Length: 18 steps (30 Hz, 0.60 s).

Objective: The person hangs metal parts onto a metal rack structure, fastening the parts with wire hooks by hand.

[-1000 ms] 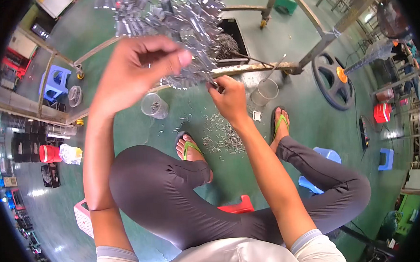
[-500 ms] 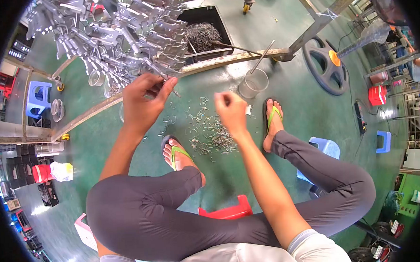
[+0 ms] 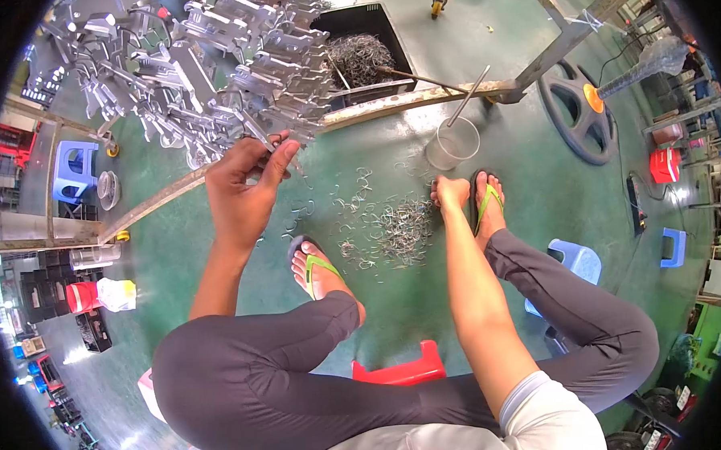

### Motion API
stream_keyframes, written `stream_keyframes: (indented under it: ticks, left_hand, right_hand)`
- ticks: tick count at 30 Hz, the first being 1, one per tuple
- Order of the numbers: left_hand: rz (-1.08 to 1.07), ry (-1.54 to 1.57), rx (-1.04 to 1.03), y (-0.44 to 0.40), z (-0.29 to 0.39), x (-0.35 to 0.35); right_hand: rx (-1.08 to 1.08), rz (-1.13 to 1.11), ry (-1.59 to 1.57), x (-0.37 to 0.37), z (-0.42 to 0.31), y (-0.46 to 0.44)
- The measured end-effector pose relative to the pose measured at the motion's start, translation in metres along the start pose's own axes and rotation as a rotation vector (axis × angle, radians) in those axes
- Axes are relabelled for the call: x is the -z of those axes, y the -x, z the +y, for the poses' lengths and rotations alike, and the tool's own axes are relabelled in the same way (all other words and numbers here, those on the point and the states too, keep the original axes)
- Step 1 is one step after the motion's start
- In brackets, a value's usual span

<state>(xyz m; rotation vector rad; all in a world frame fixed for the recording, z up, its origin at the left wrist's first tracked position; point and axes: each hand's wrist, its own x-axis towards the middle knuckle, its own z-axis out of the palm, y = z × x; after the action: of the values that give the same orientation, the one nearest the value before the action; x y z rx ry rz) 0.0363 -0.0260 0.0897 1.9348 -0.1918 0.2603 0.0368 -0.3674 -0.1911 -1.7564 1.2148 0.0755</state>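
A big hanging cluster of shiny metal parts [image 3: 201, 71] fills the upper left. At its lower edge my left hand [image 3: 246, 182] pinches a metal part, thumb against the bent fingers. My right hand [image 3: 451, 192] is lower and to the right, fingers curled closed, beside the right foot; what it holds, if anything, is hidden. Between the feet a scattered pile of small curved metal hooks [image 3: 405, 229] lies on the green floor. A clear plastic cup [image 3: 453, 145] with a rod leaning in it stands just above my right hand.
A black crate [image 3: 393, 42] of tangled wire stands behind a rusty metal frame [image 3: 419, 100]. A black wheel-shaped base [image 3: 578, 112] is at the right. Blue stools [image 3: 575, 262] and a red stool [image 3: 407, 371] are nearby, with another blue stool [image 3: 72, 169] at the left.
The metal cluster has shifted left and now hangs lower in view. My left hand has come to pinch at its lower edge. My right hand has left the cluster and moved down and right.
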Motion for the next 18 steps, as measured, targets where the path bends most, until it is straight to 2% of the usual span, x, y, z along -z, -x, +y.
stream_keyframes:
  ticks: [2,5,8,12,18]
  left_hand:
    - [0.029,0.036,0.008,0.001,-0.001,-0.001]
    - [0.030,0.036,0.028,0.003,0.000,0.000]
    - [-0.013,0.053,0.027,0.006,0.001,0.002]
    - [-0.022,0.052,0.031,0.007,0.000,0.001]
    - [-0.022,0.072,0.020,0.007,-0.001,0.003]
  right_hand:
    - [0.041,0.004,-0.074,-0.003,0.004,-0.001]
    - [0.314,-0.003,-0.064,-0.004,0.023,-0.002]
    - [0.410,-0.125,-0.263,0.005,0.029,0.022]
    - [0.542,-0.348,-0.289,0.026,0.016,0.054]
    - [0.696,-0.487,-0.305,0.036,-0.041,0.092]
